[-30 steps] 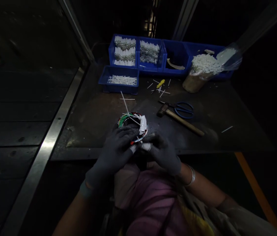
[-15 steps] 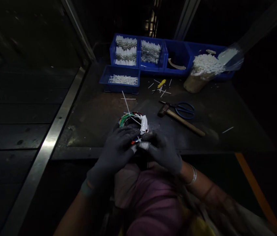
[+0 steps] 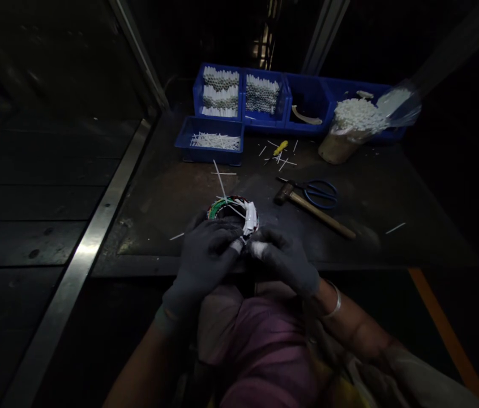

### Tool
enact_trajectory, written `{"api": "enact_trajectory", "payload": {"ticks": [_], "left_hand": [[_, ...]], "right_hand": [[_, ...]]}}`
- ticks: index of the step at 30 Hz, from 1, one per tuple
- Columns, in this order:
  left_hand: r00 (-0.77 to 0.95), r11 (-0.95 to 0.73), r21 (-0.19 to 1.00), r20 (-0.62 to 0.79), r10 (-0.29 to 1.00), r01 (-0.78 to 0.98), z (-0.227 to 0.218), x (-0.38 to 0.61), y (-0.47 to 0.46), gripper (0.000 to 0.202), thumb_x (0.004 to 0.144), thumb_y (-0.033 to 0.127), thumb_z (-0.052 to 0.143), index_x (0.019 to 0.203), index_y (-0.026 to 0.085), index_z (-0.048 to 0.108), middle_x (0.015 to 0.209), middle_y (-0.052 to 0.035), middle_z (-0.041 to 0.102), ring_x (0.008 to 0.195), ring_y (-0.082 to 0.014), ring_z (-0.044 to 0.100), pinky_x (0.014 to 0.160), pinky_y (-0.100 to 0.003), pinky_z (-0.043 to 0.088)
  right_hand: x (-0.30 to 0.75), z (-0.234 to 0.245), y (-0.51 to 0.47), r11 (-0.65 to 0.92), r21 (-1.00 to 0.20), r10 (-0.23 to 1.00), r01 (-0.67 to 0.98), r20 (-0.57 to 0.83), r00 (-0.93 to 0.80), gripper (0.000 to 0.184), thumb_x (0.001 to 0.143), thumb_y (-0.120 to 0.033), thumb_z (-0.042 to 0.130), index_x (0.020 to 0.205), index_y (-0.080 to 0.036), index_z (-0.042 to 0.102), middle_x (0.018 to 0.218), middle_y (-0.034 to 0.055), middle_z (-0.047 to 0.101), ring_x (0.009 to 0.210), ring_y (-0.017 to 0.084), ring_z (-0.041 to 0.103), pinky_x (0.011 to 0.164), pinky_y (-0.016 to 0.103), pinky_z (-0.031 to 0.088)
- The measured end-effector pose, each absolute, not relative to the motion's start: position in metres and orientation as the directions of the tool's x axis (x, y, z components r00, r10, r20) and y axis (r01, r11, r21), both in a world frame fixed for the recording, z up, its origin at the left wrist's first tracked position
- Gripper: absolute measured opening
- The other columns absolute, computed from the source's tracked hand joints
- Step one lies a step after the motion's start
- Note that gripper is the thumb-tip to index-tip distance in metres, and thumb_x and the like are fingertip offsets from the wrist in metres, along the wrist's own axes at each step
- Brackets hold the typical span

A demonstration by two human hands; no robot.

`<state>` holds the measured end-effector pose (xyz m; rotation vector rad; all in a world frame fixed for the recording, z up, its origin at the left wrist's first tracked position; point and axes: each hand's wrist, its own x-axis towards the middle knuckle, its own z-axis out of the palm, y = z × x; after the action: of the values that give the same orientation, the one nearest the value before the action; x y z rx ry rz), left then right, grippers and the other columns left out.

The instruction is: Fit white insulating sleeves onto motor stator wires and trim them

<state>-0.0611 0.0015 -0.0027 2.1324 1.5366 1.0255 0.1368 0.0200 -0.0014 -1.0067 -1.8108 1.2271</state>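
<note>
A ring-shaped bundle of wires (image 3: 219, 209), green, red and yellow on its left, stands on the near part of the worktable. White tubing (image 3: 250, 217) wraps its right side, and a long white cable tie (image 3: 220, 180) sticks up from its far edge. My left hand (image 3: 209, 249), in a grey glove, is closed round the ring's near left side. My gloved right hand (image 3: 284, 255) pinches at the near right edge, fingertips close to the left thumb. What it grips is small and hidden by the fingers. Both thumbs have white wrapping on them.
Blue bins (image 3: 282, 126) with white tubes line the back; a blue tray (image 3: 209, 156) holds white ties. Right of the ring lie a hammer (image 3: 320, 218), blue-handled scissors (image 3: 324, 194) and a yellow-handled tool (image 3: 281, 148). A bag of white pieces (image 3: 358, 116) stands behind.
My hands have drawn closer together at the ring's near edge, covering the orange-red end and white tie seen there before. A loose white tie now shows left of my left hand.
</note>
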Motion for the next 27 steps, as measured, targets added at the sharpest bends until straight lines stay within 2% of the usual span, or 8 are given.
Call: {"api": "enact_trajectory", "payload": {"ticks": [2, 5, 8, 10, 15, 22, 24, 27], "left_hand": [[0.162, -0.356, 0.566, 0.363, 0.917, 0.744, -0.002, -0.062, 0.002, 0.016, 0.09, 0.026, 0.062, 0.099, 0.023, 0.075, 0.118, -0.0055, 0.078, 0.117, -0.0282, 0.069, 0.117, -0.058, 0.039], [0.287, -0.419, 0.538, 0.315, 0.905, 0.732, 0.0, -0.07, 0.004, 0.032, 0.087, 0.033, 0.07, 0.117, 0.024, 0.072, 0.132, -0.0078, 0.072, 0.132, -0.0317, 0.06, 0.118, -0.058, 0.039], [0.348, -0.438, 0.558, 0.265, 0.899, 0.705, 0.001, -0.077, 0.008, 0.039, 0.084, 0.036, 0.075, 0.121, 0.023, 0.071, 0.132, -0.0092, 0.072, 0.132, -0.032, 0.059, 0.114, -0.054, 0.045], [0.339, -0.423, 0.572, 0.254, 0.906, 0.703, 0.0, -0.079, 0.01, 0.038, 0.084, 0.034, 0.075, 0.12, 0.022, 0.071, 0.13, -0.0099, 0.072, 0.129, -0.0316, 0.061, 0.113, -0.053, 0.047], [0.313, -0.428, 0.62, 0.292, 0.904, 0.657, -0.011, -0.076, 0.009, 0.026, 0.087, 0.033, 0.071, 0.109, 0.021, 0.073, 0.121, -0.0093, 0.075, 0.128, -0.0314, 0.06, 0.112, -0.054, 0.048], [0.3, -0.419, 0.618, 0.293, 0.908, 0.665, -0.013, -0.08, 0.014, 0.016, 0.084, 0.033, 0.071, 0.094, 0.021, 0.073, 0.11, -0.01, 0.076, 0.117, -0.0316, 0.063, 0.105, -0.053, 0.051], [0.316, -0.402, 0.632, 0.25, 0.915, 0.663, -0.009, -0.084, 0.02, 0.015, 0.083, 0.031, 0.07, 0.094, 0.021, 0.073, 0.112, -0.0095, 0.076, 0.116, -0.0308, 0.064, 0.103, -0.051, 0.052], [0.403, -0.429, 0.663, 0.205, 0.892, 0.613, -0.003, -0.088, 0.024, 0.02, 0.079, 0.026, 0.071, 0.099, 0.022, 0.073, 0.115, -0.0087, 0.076, 0.121, -0.0304, 0.062, 0.104, -0.05, 0.053]], "right_hand": [[0.141, 0.001, 0.018, 0.342, -0.911, 0.873, 0.232, 0.216, -0.438, 0.012, 0.094, -0.023, 0.06, 0.085, -0.021, 0.067, 0.076, -0.0021, 0.069, 0.069, 0.014, 0.064, 0.064, 0.026, 0.049], [0.141, 0.003, 0.028, 0.598, -0.714, 0.759, 0.364, 0.36, -0.542, 0.01, 0.096, -0.026, 0.063, 0.103, -0.023, 0.07, 0.097, 0.0044, 0.074, 0.089, 0.02, 0.068, 0.08, 0.033, 0.053], [0.137, 0.003, 0.043, 0.793, -0.5, 0.578, 0.347, 0.441, -0.686, 0.015, 0.095, -0.025, 0.066, 0.109, -0.023, 0.071, 0.118, 0.0096, 0.072, 0.111, 0.026, 0.063, 0.096, 0.043, 0.05], [0.136, 0.001, 0.047, 0.835, -0.458, 0.52, 0.304, 0.479, -0.707, 0.011, 0.096, -0.021, 0.063, 0.103, -0.022, 0.071, 0.112, 0.0089, 0.073, 0.109, 0.025, 0.063, 0.094, 0.043, 0.05], [0.128, -0.002, 0.048, 0.733, -0.571, 0.661, 0.37, 0.469, -0.586, 0.012, 0.099, -0.02, 0.058, 0.099, -0.021, 0.07, 0.099, 0.0079, 0.072, 0.096, 0.022, 0.063, 0.088, 0.038, 0.05], [0.078, 0.006, 0.088, 0.62, -0.506, 0.767, 0.6, 0.23, -0.599, 0.011, 0.094, -0.015, 0.059, 0.089, -0.016, 0.069, 0.1, 0.012, 0.07, 0.097, 0.025, 0.06, 0.09, 0.039, 0.048], [0.085, 0.012, 0.092, 0.588, -0.622, 0.757, 0.517, 0.199, -0.622, 0.009, 0.095, -0.019, 0.061, 0.089, -0.016, 0.068, 0.099, 0.0096, 0.071, 0.094, 0.022, 0.062, 0.087, 0.035, 0.049], [0.114, 0.018, 0.085, 0.426, -0.869, 0.812, 0.251, 0.244, -0.531, 0.011, 0.097, -0.028, 0.062, 0.094, -0.017, 0.065, 0.095, 0.0035, 0.071, 0.086, 0.017, 0.065, 0.079, 0.03, 0.052]]}}
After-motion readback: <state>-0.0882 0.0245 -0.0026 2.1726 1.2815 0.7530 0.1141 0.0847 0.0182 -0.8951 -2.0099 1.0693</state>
